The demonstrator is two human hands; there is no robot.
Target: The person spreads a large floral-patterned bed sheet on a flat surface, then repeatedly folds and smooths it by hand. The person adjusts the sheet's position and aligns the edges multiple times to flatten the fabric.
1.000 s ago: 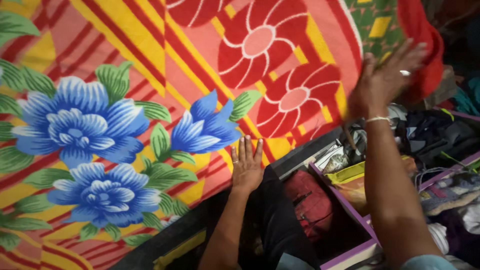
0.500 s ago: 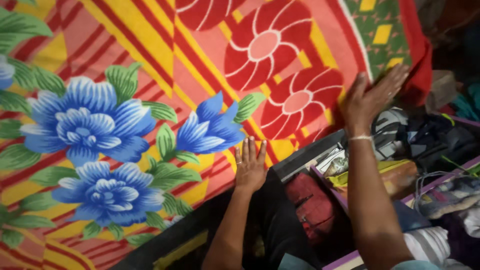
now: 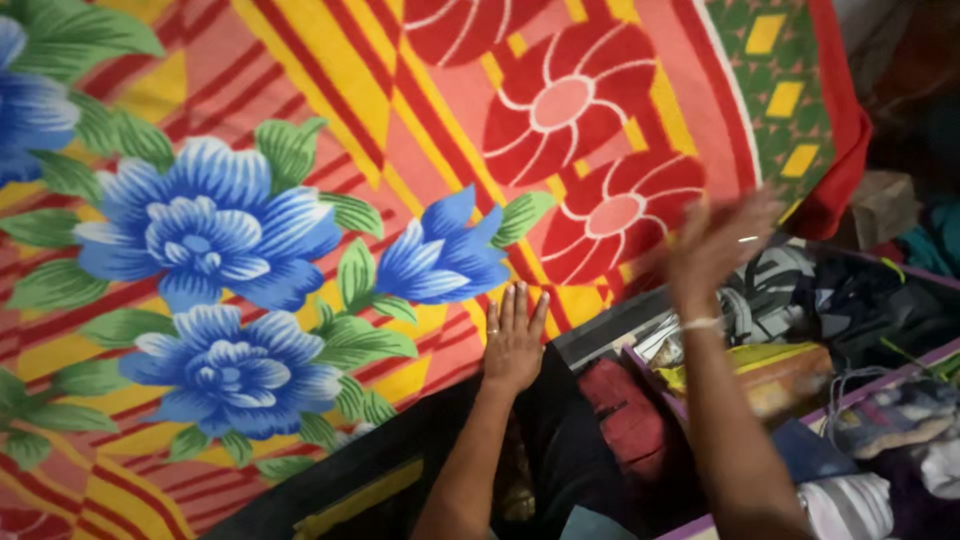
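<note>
Your left hand (image 3: 514, 340) lies flat, palm down, on the near edge of the flowered blanket (image 3: 300, 200), fingers straight and held close together, gripping nothing. A ring shows on one finger. The fingertips touch the cloth just below the small blue flower (image 3: 440, 262), near where the blanket meets the dark edge (image 3: 380, 460) that runs along the near side.

Your right hand (image 3: 715, 245) is raised at the right of the scene, over the blanket's right part beside the lower red flower (image 3: 615, 215). It is blurred; the fingers appear spread and extended, holding nothing, and whether they touch the cloth cannot be told. A thin bracelet (image 3: 700, 324) circles the wrist.

The blanket fills the far and left of the view: two large blue flowers with green leaves at the left, yellow and red stripes across the middle, red flowers to the right, and a green border with yellow squares (image 3: 780, 100) at the far right, edged in red.

Near right, beside your right forearm, lie a dark red pouch (image 3: 625, 420), a yellow-and-brown packet (image 3: 780, 375), striped grey-and-black cloth (image 3: 780, 290) and mixed clothing (image 3: 890, 420), partly framed by a purple rim (image 3: 870, 400).
</note>
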